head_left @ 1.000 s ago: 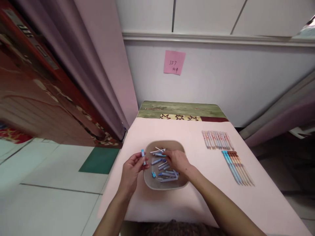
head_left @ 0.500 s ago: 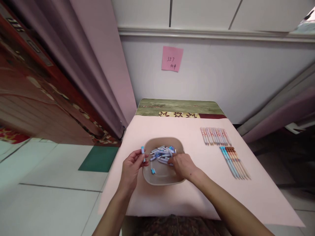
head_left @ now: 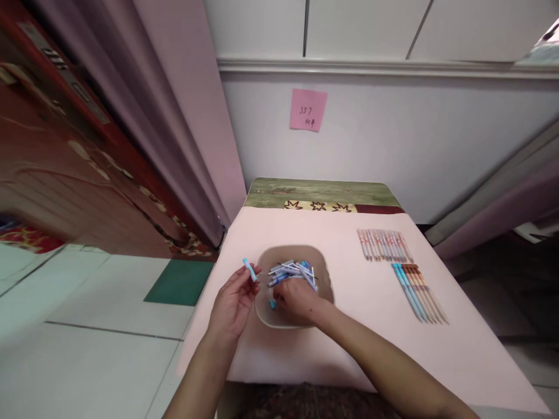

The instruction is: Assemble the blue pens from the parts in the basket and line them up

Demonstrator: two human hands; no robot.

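My left hand (head_left: 233,301) pinches a short light blue and lilac pen part (head_left: 249,269) between thumb and fingers, just left of a beige plastic basin (head_left: 323,273). Inside the basin lies a loose pile of blue and lilac pen parts (head_left: 290,270), some of them thin white tubes with dark tips. My right hand (head_left: 297,298) reaches down into the basin over the front of the pile. Its fingers are curled, with the tips close to a small bright blue piece (head_left: 272,304). What sits between those fingertips is hidden.
On the pink-covered table (head_left: 349,349), a row of clear patterned pens (head_left: 385,245) lies at the back right. In front of it is a row of blue and brown-topped pens (head_left: 419,294). A pink note (head_left: 308,109) sticks to the wall behind.
My right hand has moved left across the basin, from the pile's right side to near the small blue piece. The pen part in my left hand has tilted, its top leaning left.
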